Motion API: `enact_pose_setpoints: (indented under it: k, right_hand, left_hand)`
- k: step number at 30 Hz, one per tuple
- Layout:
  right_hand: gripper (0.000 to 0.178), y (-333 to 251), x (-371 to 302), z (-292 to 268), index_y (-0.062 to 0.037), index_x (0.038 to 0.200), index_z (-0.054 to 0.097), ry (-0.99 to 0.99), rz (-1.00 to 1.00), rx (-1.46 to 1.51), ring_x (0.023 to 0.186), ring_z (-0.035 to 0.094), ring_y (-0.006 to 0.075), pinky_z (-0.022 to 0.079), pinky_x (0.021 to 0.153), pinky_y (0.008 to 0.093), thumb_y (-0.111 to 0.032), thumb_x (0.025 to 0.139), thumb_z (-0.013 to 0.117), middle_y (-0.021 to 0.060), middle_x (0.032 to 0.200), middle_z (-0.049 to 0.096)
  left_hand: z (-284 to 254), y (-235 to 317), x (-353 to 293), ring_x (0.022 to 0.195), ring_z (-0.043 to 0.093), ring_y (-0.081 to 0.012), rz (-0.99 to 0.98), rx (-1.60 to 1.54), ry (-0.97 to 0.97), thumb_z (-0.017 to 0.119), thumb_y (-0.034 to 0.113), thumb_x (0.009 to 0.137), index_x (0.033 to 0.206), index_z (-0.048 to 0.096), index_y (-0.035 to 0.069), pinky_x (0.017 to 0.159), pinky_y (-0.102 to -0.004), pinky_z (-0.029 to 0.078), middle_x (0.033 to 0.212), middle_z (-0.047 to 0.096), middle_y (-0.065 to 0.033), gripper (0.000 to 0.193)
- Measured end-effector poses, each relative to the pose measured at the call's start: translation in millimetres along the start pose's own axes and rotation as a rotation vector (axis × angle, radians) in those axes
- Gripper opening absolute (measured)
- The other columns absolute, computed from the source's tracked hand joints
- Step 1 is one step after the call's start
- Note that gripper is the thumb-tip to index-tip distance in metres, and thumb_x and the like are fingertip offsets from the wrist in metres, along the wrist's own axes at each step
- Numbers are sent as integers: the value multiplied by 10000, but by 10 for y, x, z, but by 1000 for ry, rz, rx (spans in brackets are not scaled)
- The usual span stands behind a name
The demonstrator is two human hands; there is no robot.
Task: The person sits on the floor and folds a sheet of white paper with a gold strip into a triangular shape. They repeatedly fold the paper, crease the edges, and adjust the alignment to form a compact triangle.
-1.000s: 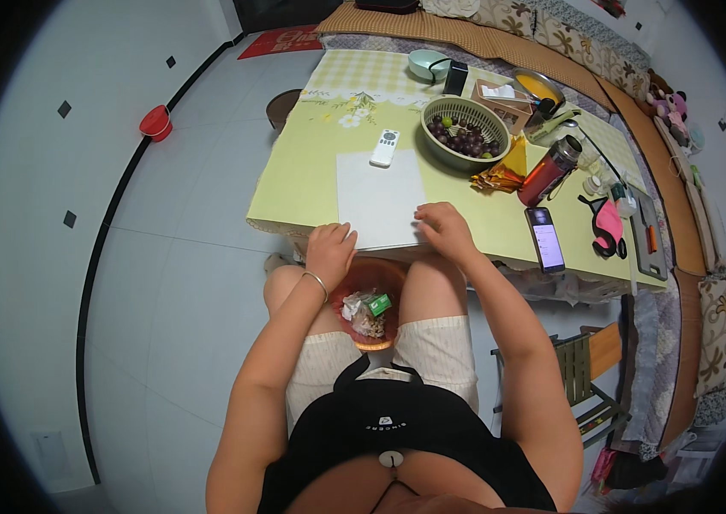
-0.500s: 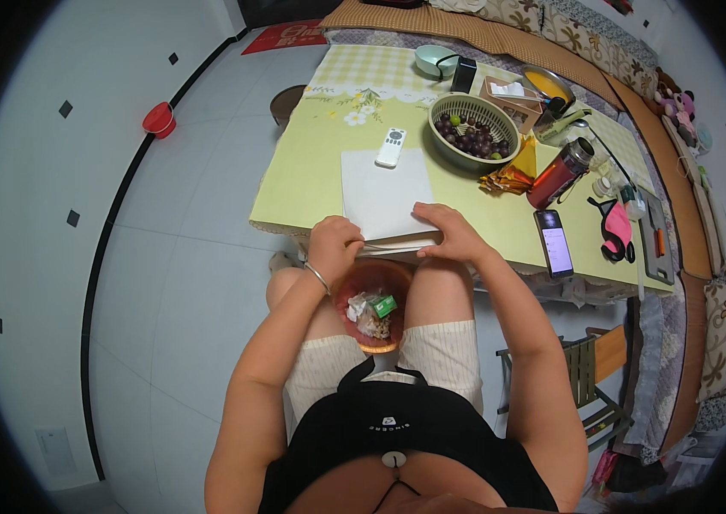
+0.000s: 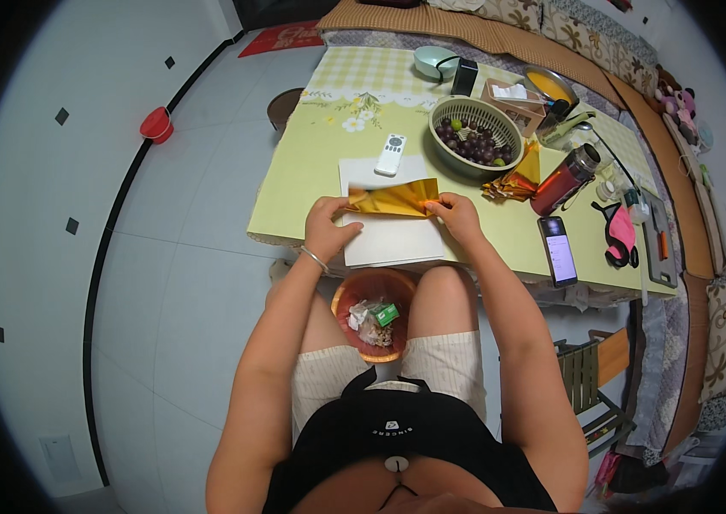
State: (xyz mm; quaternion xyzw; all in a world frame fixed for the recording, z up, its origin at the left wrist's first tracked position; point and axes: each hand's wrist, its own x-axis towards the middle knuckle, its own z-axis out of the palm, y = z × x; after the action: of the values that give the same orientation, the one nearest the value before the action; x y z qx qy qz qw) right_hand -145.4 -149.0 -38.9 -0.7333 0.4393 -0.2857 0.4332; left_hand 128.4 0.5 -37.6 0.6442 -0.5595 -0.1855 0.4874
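Note:
A strip of shiny gold foil paper stretches between my two hands, just above a stack of white paper at the table's near edge. My left hand has its fingers closed on the foil's left end, with the thumb sticking out below it. At the other end, my right hand pinches the foil between thumb and fingers. Beyond the foil, a white remote control lies on the far part of the white paper. More folded gold foil stands to the right, beside the fruit basket.
A basket of grapes stands behind the foil. To the right are a red thermos, a phone and a pink-and-black item. Between my knees is an orange bin with rubbish. A folding chair stands right of my legs.
Both hands have left the white paper's near edge and risen slightly away from me. A gold foil strip now spans them. The white paper's near edge now shows closer to me.

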Motion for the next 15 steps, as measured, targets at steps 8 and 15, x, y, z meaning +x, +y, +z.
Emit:
enact_pose_setpoints:
  k: [8,15]
  right_hand:
    - [255,53,-100,-10,-12,855,714,-31,-191,189,665,549,113,446,627,283,-263,865,758,32,736,631]
    - [324,-97,-34,117,-32,745,654,195,17,-246,673,574,198,438,616,354,-320,874,725,63,765,633]
  left_hand:
    - [-11,-71,-1,1053,610,-295,280,36,34,819,182,687,900,750,100,939,-396,481,1000,710,-102,239]
    - [107,-83,-120,842,586,-313,84,287,162,770,213,791,667,656,19,796,-430,457,747,627,-142,257]
